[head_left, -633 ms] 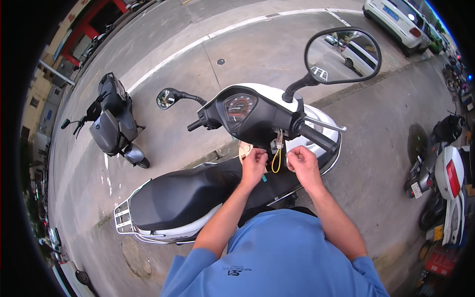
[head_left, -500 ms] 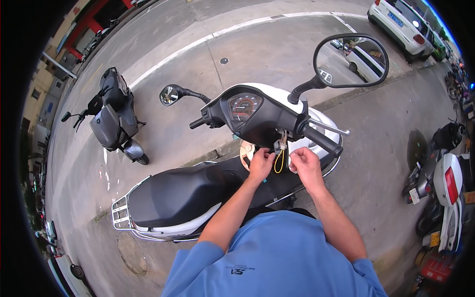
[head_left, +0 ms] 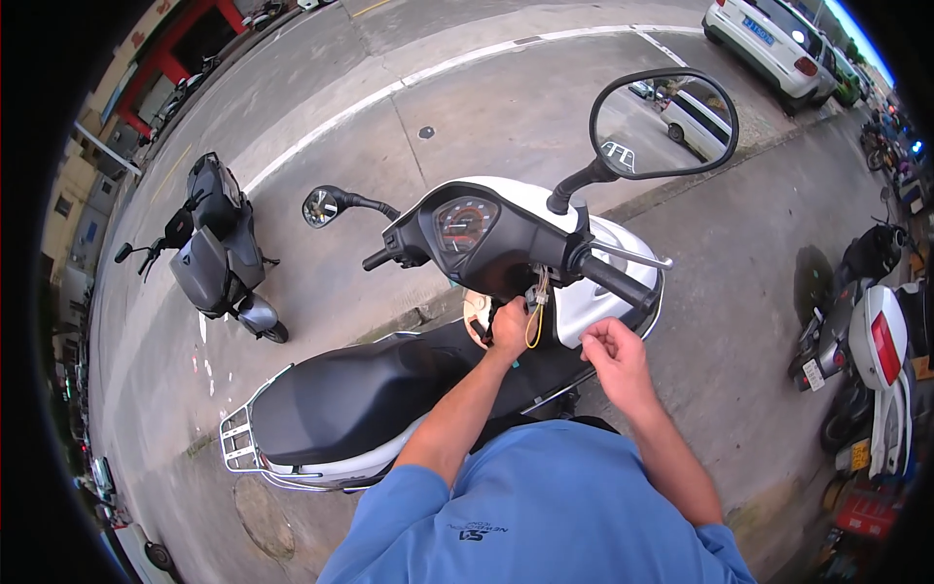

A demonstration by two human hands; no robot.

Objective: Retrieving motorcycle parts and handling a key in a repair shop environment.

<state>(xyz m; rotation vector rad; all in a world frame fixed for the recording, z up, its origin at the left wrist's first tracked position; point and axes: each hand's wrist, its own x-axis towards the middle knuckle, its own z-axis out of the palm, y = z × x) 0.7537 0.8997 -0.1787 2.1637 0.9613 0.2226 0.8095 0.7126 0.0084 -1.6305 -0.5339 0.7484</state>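
Observation:
A white and black scooter (head_left: 501,255) stands before me, its dashboard and handlebar turned toward me. Bundled wires with a connector (head_left: 541,288) hang out below the handlebar, and a yellow wire (head_left: 533,333) loops down from them. My left hand (head_left: 510,329) is closed right beside this loop, under the dashboard; its fingertips are partly hidden, as is whatever they grip. To the right, near the white front panel (head_left: 581,310), my right hand (head_left: 618,365) is raised with thumb and fingers pinched together. Whatever it may hold is too small to make out.
The black seat (head_left: 350,394) extends left to a metal rear rack (head_left: 238,438). A large mirror (head_left: 664,124) and the right handgrip (head_left: 618,280) stick out above my right hand. A grey scooter (head_left: 219,258) is parked at left, a white one (head_left: 880,350) at right.
My left hand has moved lower and turned into a more closed shape beside the yellow loop. My right hand has shifted down and away from the wires. The whole view has swung slightly.

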